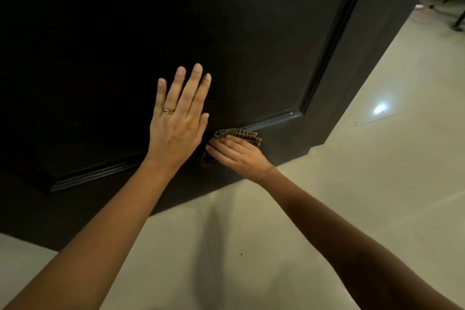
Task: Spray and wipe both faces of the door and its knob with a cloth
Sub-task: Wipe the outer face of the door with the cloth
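Observation:
A dark brown panelled door (105, 40) fills the upper left of the head view, its bottom edge close to the floor. My left hand (178, 121) lies flat against the lower panel, fingers straight and spread upward, rings on one finger. My right hand (236, 156) presses a checked brown cloth (247, 136) against the door's bottom rail, just below the raised moulding (274, 119). The cloth bunches out above and left of the fingers. The knob and any spray bottle are out of view.
Pale glossy floor tiles (352, 184) run under and to the right of the door, with a light reflection on them. Past the door's right edge (372, 58), a dark furniture leg (456, 26) and a pinkish thing (422, 17) sit in the room beyond.

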